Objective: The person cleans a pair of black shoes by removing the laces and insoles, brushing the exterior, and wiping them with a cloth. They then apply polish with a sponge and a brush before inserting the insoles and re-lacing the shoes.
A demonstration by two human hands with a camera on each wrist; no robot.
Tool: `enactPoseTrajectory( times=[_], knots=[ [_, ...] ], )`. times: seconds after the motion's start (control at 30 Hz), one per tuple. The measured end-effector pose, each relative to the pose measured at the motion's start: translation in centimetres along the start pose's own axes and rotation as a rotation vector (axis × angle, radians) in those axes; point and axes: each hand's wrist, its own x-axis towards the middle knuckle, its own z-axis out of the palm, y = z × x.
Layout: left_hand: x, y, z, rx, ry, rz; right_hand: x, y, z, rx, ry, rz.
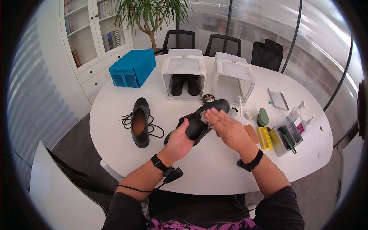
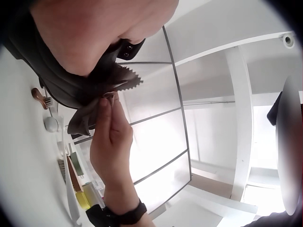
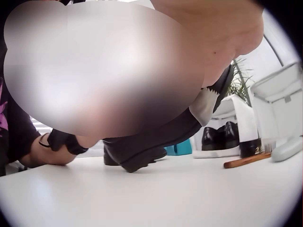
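A black shoe (image 1: 195, 124) is tilted above the table in the head view, its sole toward the camera. The left hand (image 1: 179, 140) grips it around the heel end, thumb on the sole. The right hand (image 1: 230, 130) holds a grey cloth (image 1: 204, 118) against the shoe near its front half. In the left wrist view, the right hand (image 2: 112, 142) pinches the cloth (image 2: 84, 118), which has a zigzag edge, beside the shoe (image 2: 57, 82). The right wrist view shows the cloth (image 3: 204, 106) at the shoe (image 3: 161, 135); a blur covers much there.
Another black shoe (image 1: 140, 122) with loose laces stands left. Behind are a blue box (image 1: 134, 68), a white box (image 1: 183, 65) holding black shoes, and another white box (image 1: 232, 69). To the right lie a yellow brush (image 1: 265, 138), a green-topped brush (image 1: 263, 117), a grey caddy (image 1: 281, 147) and bottles.
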Motion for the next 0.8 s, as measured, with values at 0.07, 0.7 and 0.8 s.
enactPoseTrajectory(
  times=[0.07, 0.7, 0.8],
  knots=[
    [-0.5, 0.4, 1.0, 0.011, 0.016, -0.001, 0.2, 0.6, -1.0, -0.095, 0.016, 0.014],
    [0.0, 0.4, -2.7, 0.611, -0.052, -0.25, -1.5, -3.8, 4.4, 0.247, 0.048, 0.358],
    [0.4, -0.5, -3.0, 0.528, -0.05, -0.269, -2.7, -5.3, 3.8, 0.208, 0.033, 0.336]
  ],
)
